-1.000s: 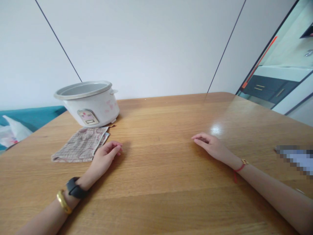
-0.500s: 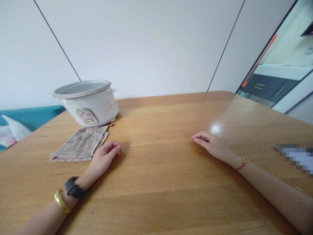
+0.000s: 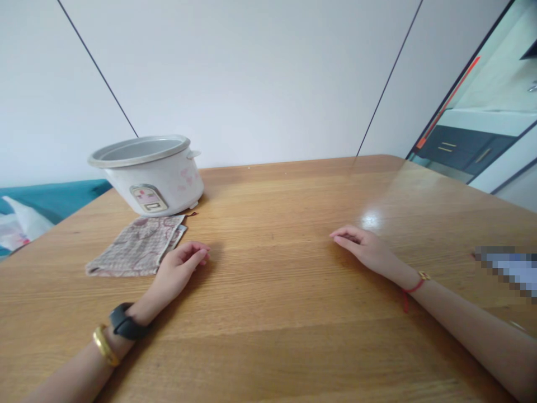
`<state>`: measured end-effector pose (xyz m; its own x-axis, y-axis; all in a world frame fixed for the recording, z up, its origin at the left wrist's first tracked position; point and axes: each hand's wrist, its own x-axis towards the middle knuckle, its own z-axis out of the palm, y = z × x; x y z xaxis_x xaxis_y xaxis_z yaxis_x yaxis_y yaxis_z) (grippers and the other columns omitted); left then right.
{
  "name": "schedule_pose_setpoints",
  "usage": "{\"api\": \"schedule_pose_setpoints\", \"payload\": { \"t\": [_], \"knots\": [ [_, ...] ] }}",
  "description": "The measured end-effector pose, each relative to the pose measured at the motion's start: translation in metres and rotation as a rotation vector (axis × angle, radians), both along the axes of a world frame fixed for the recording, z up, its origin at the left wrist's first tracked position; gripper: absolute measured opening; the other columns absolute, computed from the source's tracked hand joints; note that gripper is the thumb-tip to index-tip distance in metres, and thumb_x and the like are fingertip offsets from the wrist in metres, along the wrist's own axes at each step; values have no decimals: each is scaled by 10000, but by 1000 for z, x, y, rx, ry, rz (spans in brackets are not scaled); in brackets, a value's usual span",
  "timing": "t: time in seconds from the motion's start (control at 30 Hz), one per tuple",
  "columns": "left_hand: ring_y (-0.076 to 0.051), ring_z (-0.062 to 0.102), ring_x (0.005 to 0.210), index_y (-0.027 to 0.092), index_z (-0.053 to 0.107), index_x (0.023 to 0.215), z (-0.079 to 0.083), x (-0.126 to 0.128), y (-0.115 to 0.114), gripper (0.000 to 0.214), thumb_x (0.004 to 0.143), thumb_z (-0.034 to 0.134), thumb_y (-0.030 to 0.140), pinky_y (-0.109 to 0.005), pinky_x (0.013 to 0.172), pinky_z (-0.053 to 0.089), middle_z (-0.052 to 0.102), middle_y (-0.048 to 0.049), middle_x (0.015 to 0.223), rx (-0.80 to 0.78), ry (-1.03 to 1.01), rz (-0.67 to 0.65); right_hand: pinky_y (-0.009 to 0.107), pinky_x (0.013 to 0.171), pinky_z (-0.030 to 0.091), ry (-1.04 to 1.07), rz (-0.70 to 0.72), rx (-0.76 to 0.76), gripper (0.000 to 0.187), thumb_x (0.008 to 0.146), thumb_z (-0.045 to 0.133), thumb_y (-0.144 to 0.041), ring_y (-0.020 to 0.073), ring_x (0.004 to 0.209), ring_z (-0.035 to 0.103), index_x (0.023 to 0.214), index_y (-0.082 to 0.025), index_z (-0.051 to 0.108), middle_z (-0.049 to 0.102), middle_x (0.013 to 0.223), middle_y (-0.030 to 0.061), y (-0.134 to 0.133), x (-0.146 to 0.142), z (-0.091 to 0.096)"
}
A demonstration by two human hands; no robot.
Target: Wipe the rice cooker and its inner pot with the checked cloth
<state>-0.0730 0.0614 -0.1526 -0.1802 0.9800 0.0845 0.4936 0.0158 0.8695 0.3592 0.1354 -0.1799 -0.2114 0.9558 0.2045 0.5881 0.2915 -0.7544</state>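
Left hand (image 3: 178, 268): down on the table (image 3: 277, 302), palm under, fingers loosely curled, gripping nothing.
Right hand (image 3: 364, 249): flat on bare wood, fingers relaxed and pointing left, nothing in it.
Cloth (image 3: 134, 246): folded, patterned, lying flat just beside the left hand's fingers; whether they touch its near corner, I can't tell.
Rice cooker (image 3: 153, 176): white, lid off, standing right behind the cloth, its base meeting the cloth's far edge.
Between the hands: only open wood, and a bright glare spot just beyond the right hand.
Wrists: black watch (image 3: 123, 322) and gold bangle (image 3: 103, 346) on the left, red string bracelet (image 3: 413, 286) on the right.
Left edge: a teal surface (image 3: 54, 198) with something white on it, cut off by the frame.
Right edge: a pixelated patch (image 3: 507, 268) on the table, contents unreadable.
Far right: a dark cabinet (image 3: 465, 148) with gold handles, seen through an opening.
Cooker's inside: only the upper wall shows, the bottom is hidden.
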Motion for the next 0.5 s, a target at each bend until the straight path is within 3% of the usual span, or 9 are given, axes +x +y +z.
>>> {"api": "schedule_pose_setpoints", "payload": {
  "t": [0.5],
  "knots": [
    [-189,609,643,204,671,780,2,2,0,344,718,658,542,-284,597,462,669,-22,682,-2,2,-11,391,782,514,-30,5,9,299,844,552,-497,237,874,658,897,-248,708,732,939,53,0,-1,2]
  ]
}}
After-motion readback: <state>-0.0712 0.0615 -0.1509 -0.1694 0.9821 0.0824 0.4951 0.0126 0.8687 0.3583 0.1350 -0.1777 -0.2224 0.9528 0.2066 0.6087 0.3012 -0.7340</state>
